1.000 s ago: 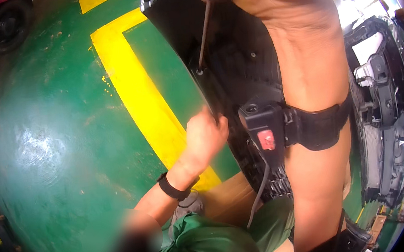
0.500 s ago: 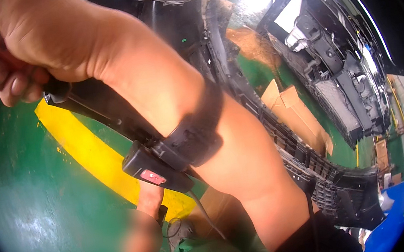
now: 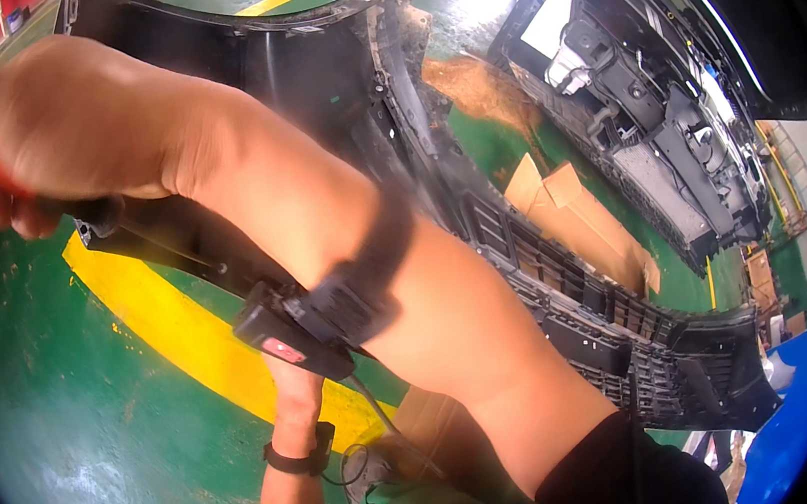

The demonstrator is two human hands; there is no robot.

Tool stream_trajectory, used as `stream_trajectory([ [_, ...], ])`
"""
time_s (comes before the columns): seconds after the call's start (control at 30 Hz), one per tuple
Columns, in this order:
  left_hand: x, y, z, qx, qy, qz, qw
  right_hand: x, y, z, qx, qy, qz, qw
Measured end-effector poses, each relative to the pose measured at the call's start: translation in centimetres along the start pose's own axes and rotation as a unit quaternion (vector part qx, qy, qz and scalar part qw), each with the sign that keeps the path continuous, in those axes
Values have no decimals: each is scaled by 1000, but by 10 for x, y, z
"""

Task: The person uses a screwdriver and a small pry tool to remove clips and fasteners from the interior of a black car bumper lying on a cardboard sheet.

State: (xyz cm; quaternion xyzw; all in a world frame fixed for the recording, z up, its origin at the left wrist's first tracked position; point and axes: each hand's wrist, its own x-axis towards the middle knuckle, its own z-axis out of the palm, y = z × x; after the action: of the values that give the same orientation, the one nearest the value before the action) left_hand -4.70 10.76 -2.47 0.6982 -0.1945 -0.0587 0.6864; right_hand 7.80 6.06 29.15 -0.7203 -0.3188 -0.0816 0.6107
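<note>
My right forearm crosses the view from lower right to upper left. A black strapped-on device (image 3: pixel 294 346) sits on it. My right hand (image 3: pixel 42 135) is closed at the far left, fingers curled round a red and black handle (image 3: pixel 97 217); the rest of that tool is hidden. Beneath it lies the black end of a car bumper (image 3: pixel 160 237), which stretches across to the lower right, its ribbed inner side showing. My left hand (image 3: pixel 290 372) reaches up from below under the right forearm. Its fingers are hidden behind the device and the bumper.
Another dark car front-end part (image 3: pixel 637 102) stands at the upper right. Cardboard (image 3: pixel 580 215) lies between the two parts. A yellow band (image 3: pixel 171 326) runs over the green floor (image 3: pixel 91 411). A blue panel (image 3: pixel 804 394) is at the lower right, and a cable (image 3: pixel 382 406) hangs below.
The bumper and surroundings have shifted left in view. My right hand stays curled on the handle at the bumper's end, its wrist turned somewhat. More of my left forearm shows.
</note>
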Motion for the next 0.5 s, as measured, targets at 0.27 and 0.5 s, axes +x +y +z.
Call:
stream_trajectory([
  [0.27,2,11,-4,108,-23,106,988,2,17,0,-102,151,-93,979],
  [0.5,1,-13,4,23,-11,41,999,7,17,-14,-165,166,-114,966],
])
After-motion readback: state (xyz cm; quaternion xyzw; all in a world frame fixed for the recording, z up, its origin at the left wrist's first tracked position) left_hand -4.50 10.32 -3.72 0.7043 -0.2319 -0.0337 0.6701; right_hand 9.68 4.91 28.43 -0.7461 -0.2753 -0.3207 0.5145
